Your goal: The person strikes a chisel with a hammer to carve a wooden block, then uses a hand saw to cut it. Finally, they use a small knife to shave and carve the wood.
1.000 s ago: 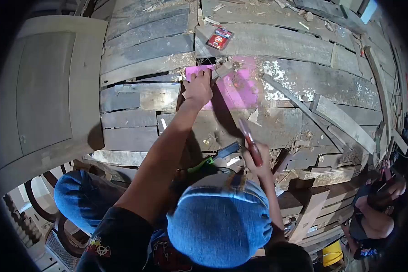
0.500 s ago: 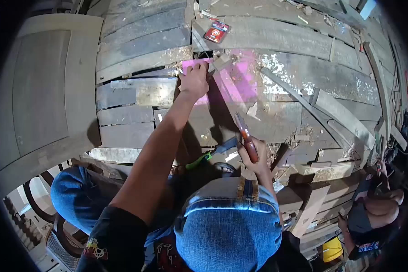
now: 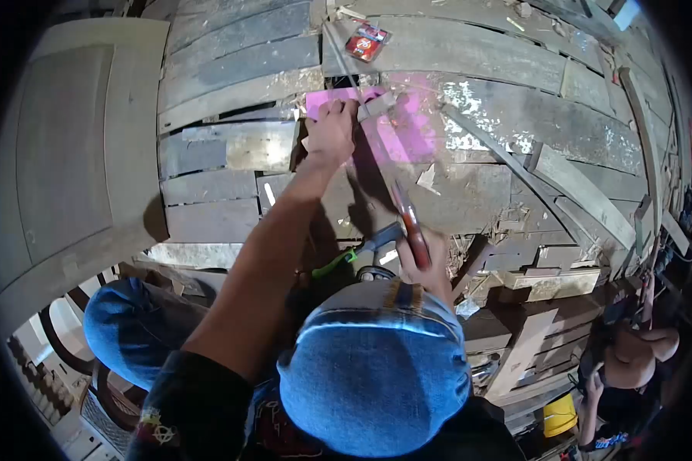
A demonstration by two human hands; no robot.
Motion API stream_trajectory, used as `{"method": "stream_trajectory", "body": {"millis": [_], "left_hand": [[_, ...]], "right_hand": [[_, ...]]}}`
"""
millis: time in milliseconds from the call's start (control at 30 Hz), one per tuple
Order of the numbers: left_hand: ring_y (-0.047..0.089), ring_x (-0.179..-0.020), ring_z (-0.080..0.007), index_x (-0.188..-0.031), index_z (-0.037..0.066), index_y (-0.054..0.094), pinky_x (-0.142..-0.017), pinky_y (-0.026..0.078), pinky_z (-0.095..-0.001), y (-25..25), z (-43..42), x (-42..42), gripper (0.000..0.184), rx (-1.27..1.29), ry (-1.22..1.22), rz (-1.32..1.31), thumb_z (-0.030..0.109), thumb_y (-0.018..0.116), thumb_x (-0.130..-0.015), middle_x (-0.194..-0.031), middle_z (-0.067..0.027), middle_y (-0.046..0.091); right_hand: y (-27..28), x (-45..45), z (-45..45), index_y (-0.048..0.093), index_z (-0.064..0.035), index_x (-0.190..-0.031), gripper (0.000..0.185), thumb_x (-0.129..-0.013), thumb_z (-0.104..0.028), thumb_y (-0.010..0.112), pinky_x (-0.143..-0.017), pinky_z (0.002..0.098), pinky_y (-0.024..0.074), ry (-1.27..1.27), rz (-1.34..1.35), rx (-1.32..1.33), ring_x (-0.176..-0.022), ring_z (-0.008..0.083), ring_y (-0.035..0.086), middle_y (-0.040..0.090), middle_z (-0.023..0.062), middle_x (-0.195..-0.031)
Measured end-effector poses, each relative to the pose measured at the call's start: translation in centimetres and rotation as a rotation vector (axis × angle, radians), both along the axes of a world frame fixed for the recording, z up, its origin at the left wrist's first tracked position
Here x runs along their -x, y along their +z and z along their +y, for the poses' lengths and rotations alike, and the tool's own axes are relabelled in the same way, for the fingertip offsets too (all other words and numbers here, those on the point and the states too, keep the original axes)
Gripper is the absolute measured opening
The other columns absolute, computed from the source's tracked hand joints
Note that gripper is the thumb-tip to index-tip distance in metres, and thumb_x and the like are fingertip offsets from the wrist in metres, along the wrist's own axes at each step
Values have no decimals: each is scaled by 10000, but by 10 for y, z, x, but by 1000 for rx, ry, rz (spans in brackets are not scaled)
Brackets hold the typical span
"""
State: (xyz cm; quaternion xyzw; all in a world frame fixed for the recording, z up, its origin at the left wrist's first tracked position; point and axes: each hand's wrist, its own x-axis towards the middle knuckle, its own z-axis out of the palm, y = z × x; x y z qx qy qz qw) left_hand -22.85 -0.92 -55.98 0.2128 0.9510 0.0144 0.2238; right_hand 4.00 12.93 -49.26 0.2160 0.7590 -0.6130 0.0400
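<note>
gap-edged planks (image 3: 211,217) stretch beyond the left grip (image 3: 332,134), its closure unclear; right grip (image 3: 435,252) clamps a brown handle (image 3: 416,241).

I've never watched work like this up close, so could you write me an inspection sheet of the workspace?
Surface: wooden planks with gaps, a pink patch and flaking white areas.
Job's things: red-brown-handled tool; its far end is unclear.
Clutter: green-handled tool, red packet, loose wood strip, loose board, scattered debris.
Hands: left hand down at the pink patch, its grip hidden; right hand closed around the red-brown handle.
Cables: nothing seen for certain; the right edge is dark.
Surroundings: door-like panel at left; yellow bucket and another person at lower right.
</note>
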Motion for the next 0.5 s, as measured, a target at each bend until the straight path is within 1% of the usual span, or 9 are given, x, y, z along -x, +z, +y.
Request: {"method": "stream_trajectory", "body": {"millis": [100,133,200,233,267,300,400,467,500], "left_hand": [[550,-1332,-323,-1418,132,508,-1051,449,-661,-5,0,6,553,-18,-22,84,95,659,-887,-1386,-104,591],[550,-1333,-321,-1412,130,510,-1050,451,-660,-8,1,8,548,-3,-13,83,96,660,-886,-1384,-102,592],[548,-1335,-317,-1402,124,513,-1046,454,-657,-5,5,4,540,25,-8,69,97,663,-884,-1380,-99,593],[547,-1322,-377,-1286,82,527,-1048,447,-686,-4,3,4,395,-41,-3,67,78,618,-901,-1358,-133,588],[549,-1319,-379,-1287,78,526,-1046,449,-684,-3,3,1,387,-42,9,33,94,622,-912,-1353,-138,591],[550,-1317,-380,-1288,74,525,-1044,452,-682,0,6,6,380,-46,12,18,109,625,-923,-1349,-142,593],[561,-1302,-373,-1302,86,531,-1037,457,-678,5,0,14,377,-32,-8,-13,142,630,-943,-1342,-140,600],[559,-1313,-341,-1333,133,541,-1050,456,-667,-9,0,10,420,-45,0,31,114,624,-922,-1360,-110,598],[567,-1313,-352,-1308,115,544,-1059,445,-672,-9,-4,9,378,-103,-19,72,117,603,-934,-1344,-116,612]], "right_hand": [[38,-90,14,630,-19,-789,107,-843,-98,681,-555,324,474,7,-51,-36,-552,159,584,555,93,-614],[34,-103,19,642,-26,-790,91,-834,-95,681,-561,327,486,-14,-69,-6,-558,173,613,579,101,-624],[-1,-100,17,635,-26,-781,89,-816,-90,686,-568,347,490,-46,-53,125,-559,199,623,556,124,-615],[9,-52,7,625,-18,-779,97,-817,-90,678,-573,350,483,-57,-47,-18,-560,198,612,532,137,-625],[-35,-33,4,613,-7,-783,104,-830,-85,662,-566,346,467,43,123,-59,-571,166,592,511,137,-639],[-38,16,-2,609,-12,-794,120,-839,-103,674,-563,353,463,40,75,13,-572,167,580,545,131,-653],[-29,8,-9,621,-4,-805,140,-842,-116,696,-570,346,464,-50,50,121,-580,156,566,558,109,-647],[-11,-67,-9,637,-1,-814,127,-851,-107,696,-576,335,470,-139,-4,56,-582,148,571,564,96,-646],[4,-99,-8,645,0,-816,120,-856,-102,694,-577,332,472,-154,8,3,-581,144,572,565,92,-644]]}}
